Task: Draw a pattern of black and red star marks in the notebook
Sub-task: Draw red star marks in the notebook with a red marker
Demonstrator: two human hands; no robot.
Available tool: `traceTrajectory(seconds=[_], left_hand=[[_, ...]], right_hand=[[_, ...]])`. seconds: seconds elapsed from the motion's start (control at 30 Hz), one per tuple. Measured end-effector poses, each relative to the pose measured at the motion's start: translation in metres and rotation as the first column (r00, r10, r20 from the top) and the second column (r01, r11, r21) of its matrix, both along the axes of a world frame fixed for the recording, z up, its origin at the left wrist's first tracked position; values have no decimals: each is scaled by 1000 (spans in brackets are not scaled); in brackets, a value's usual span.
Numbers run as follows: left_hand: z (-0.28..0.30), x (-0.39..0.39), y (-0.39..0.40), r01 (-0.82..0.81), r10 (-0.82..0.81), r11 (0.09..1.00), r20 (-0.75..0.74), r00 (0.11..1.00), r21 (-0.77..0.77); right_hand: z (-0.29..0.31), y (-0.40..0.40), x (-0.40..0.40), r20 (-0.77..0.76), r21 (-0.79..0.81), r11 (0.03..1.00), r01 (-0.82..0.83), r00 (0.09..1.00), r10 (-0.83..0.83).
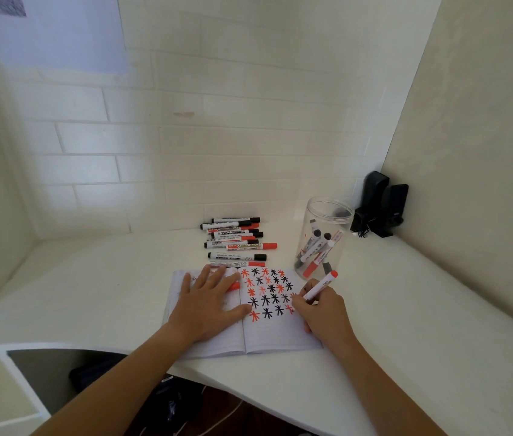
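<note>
An open lined notebook (275, 336) lies on the white desk. Its right page carries several rows of black and red star marks (267, 292). My left hand (209, 305) rests flat on the left page with fingers spread, and a red marker cap (234, 286) pokes out from under its fingers. My right hand (324, 311) grips a red marker (319, 286) at the right edge of the page, tip down by the red stars there, red end pointing up and away.
Several capped black and red markers (236, 242) lie in a pile behind the notebook. A clear plastic jar (323, 240) holding more markers stands to the right. Two black speakers (381, 209) sit in the back corner. The desk edge (249, 385) curves below my arms.
</note>
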State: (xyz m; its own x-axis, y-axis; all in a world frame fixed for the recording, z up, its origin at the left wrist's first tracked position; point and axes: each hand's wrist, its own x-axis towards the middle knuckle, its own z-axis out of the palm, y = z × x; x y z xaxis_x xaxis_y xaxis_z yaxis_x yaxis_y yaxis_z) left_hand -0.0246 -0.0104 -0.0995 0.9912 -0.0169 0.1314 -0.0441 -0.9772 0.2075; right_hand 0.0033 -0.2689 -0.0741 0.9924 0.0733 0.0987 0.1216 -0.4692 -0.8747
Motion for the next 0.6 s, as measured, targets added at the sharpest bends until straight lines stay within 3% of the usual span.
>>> traceTrajectory(seconds=[0.37, 0.6], left_hand=[[-2, 0, 1, 5, -5, 1000, 16, 1000, -13], [-1, 0, 1, 16, -15, 1000, 3, 1000, -25]], right_hand=[[-2, 0, 2, 42, -4, 1000, -5, 999, 5], [1, 0, -2, -32, 30, 997, -71, 997, 72]])
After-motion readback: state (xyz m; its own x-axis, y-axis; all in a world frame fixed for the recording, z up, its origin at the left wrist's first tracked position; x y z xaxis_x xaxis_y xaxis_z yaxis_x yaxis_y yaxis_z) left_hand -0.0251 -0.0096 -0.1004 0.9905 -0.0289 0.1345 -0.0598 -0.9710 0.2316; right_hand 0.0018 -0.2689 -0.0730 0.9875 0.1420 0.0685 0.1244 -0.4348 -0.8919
